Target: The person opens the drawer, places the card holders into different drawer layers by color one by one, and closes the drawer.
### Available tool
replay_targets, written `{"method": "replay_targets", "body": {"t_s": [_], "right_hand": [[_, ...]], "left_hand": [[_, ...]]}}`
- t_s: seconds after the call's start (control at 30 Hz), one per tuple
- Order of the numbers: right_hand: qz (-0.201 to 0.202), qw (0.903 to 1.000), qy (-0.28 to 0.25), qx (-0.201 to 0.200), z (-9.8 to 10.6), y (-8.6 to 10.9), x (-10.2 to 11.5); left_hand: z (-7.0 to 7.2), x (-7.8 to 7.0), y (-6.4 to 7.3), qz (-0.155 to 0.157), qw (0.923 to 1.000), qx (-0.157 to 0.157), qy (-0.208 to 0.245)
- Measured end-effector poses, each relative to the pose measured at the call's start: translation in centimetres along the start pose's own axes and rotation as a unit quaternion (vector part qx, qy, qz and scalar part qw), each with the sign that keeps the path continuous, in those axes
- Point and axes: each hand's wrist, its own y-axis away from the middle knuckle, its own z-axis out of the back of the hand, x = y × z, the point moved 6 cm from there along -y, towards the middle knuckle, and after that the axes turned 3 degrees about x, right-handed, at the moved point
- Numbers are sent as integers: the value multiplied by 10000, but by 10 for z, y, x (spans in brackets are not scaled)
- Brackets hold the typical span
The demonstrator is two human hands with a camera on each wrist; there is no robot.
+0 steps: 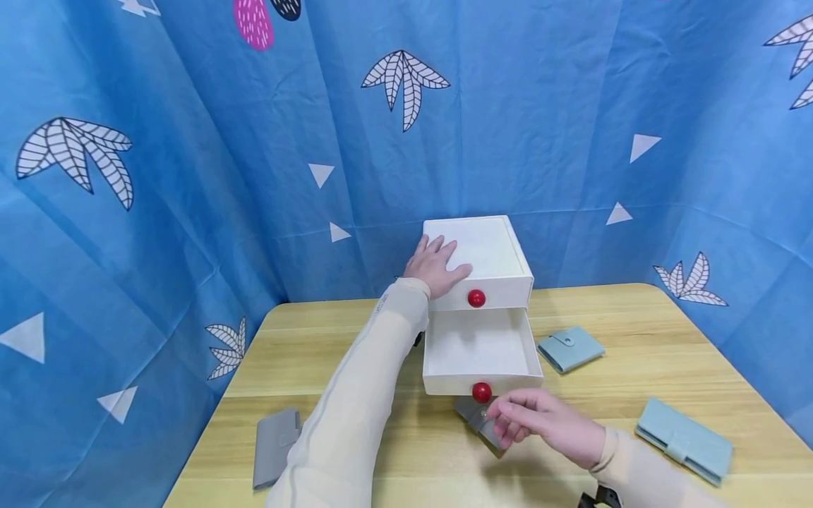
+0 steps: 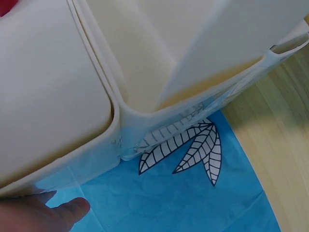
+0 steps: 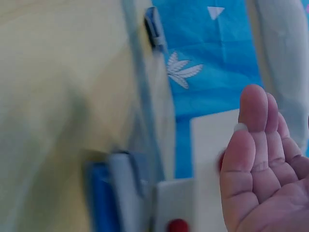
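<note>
A small white two-drawer box [image 1: 495,240] stands at the back of the table. My left hand [image 1: 435,269] rests on its top near the left edge, fingers spread. The lower drawer [image 1: 444,385] is pulled out with nothing in it; the upper one, with a red knob [image 1: 476,298], is closed. Just right of and below the lower drawer's red knob [image 1: 482,392] is my right hand [image 1: 546,421], fingers loosely bent and holding nothing. Partly hidden beneath that drawer and hand, a grey card wallet [image 1: 470,410] lies on the table. In the right wrist view, the palm [image 3: 270,203] is bare.
To the right of the box lies a light blue snap wallet [image 1: 571,348]. Another light blue wallet [image 1: 684,439] is near the table's right side. A grey wallet [image 1: 274,446] lies left of my left sleeve [image 1: 356,395]. A blue patterned curtain [image 1: 540,106] hangs behind the table.
</note>
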Motion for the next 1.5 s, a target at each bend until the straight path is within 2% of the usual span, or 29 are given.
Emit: {"method": "replay_targets", "body": {"t_s": [0.3, 0.57, 0.77, 1.0, 1.27, 1.37, 1.5], "right_hand": [[435, 9961, 605, -462, 28, 9, 47], [580, 9836, 1214, -1200, 59, 10, 72], [807, 9627, 1744, -1906, 85, 8, 83], [864, 9372, 2289, -2486, 112, 2, 97], [581, 9133, 2734, -2962, 129, -9, 103], [450, 9051, 2933, -3045, 134, -17, 102], [253, 8896, 3339, -3106, 142, -29, 100]], "left_hand": [[2, 0, 2, -25, 10000, -35, -56], [2, -2, 1, -62, 10000, -43, -21], [0, -2, -1, -94, 9999, -47, -36], [0, 0, -1, -53, 9999, -62, -66], [-1, 1, -3, -12, 10000, 23, -19], [-1, 0, -3, -10, 10000, -6, 11], [0, 0, 0, -16, 10000, -68, 24]]}}
